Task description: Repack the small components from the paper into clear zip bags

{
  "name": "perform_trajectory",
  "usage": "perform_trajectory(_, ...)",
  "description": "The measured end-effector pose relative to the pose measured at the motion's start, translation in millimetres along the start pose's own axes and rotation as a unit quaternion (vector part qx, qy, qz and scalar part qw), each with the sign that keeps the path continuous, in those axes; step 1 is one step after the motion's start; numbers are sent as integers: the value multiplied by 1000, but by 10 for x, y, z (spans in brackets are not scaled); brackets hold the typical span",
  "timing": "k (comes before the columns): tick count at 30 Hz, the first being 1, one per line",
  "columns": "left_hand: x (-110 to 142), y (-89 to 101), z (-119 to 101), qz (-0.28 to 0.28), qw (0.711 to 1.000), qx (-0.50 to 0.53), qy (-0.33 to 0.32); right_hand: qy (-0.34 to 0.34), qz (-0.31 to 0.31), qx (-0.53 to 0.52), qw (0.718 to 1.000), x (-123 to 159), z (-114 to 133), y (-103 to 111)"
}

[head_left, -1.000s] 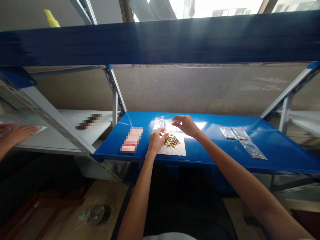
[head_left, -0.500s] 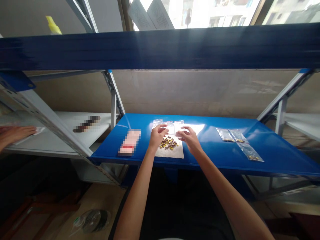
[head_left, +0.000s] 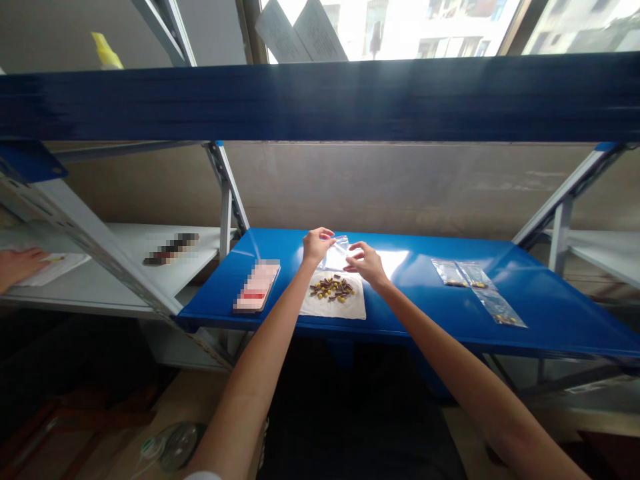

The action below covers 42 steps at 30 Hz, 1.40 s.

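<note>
My left hand (head_left: 316, 245) and my right hand (head_left: 365, 262) both pinch a small clear plastic bag (head_left: 337, 253), held just above the blue shelf (head_left: 410, 293). Below the bag lies a white cloth (head_left: 335, 307) with a heap of small yellow and brown pieces (head_left: 332, 288) on it. The fingers of both hands are closed on the bag's edges.
Three filled clear bags (head_left: 475, 283) lie on the right of the blue shelf. A blurred pink and red flat thing (head_left: 256, 287) lies at its left. On the grey shelf at left, another person's hand (head_left: 15, 265) rests by a sheet of paper (head_left: 53, 265). Slanted metal struts (head_left: 227, 193) flank the bay.
Both hands have lifted a clear bag off the shelf behind the cloth and brought it together between them. The other person's hand at left has drawn back toward the frame edge.
</note>
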<state>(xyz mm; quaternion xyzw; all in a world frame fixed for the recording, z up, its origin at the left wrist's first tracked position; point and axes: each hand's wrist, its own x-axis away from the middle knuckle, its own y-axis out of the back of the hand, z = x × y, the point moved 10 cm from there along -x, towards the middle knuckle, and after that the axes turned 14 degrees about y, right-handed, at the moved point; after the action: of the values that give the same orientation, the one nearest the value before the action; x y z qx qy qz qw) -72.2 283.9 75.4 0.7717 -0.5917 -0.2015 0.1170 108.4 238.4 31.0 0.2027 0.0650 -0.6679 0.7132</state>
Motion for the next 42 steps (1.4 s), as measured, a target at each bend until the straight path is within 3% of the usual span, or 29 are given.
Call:
perform_trajectory(2, -111, -77, -8, -7, 1000, -24, -14, 22, 24, 112, 993, -99, 9, -59)
perform_trajectory(6, -186, -240, -8, 2, 996, -69, -48, 82, 62, 298, 949, -224, 42, -149)
perform_trajectory(13, -5, -306, -48, -2, 988, -113, -107, 79, 82, 418, 901, -156, 27, -238)
perform_trajectory(15, 94, -311, -98, 1, 985, -116, -125, 84, 74, 417, 902, -124, 60, -228)
perform_trajectory(20, 509, -458, -331, 23, 980, -101, -169, 126, 22, 390, 912, 42, 139, 88)
perform_trajectory(22, 730, -661, -472, 50, 976, -90, -190, 139, 1, 391, 910, 172, 142, 356)
perform_trajectory(25, 1052, -1166, -711, 111, 967, -76, -218, 125, -33, 434, 892, 429, 118, 902)
perform_trajectory(28, 1275, -1846, -887, 199, 957, -65, -199, 44, -101, 543, 832, 741, 80, 1588)
perform_trajectory(31, 1384, -2434, -1006, 226, 957, -73, -166, -47, -131, 613, 778, 1007, 14, 2096)
perform_trajectory(34, 1417, -2841, -1010, 218, 965, -92, -113, -80, -77, 615, 780, 1099, -105, 2231)
perform_trajectory(36, 1420, -2990, -971, 206, 970, -102, -76, -85, -52, 609, 787, 1124, -135, 2224)
perform_trajectory(42, 1375, -3061, -891, 199, 972, -123, 7, -101, -54, 588, 801, 1221, -48, 2108)
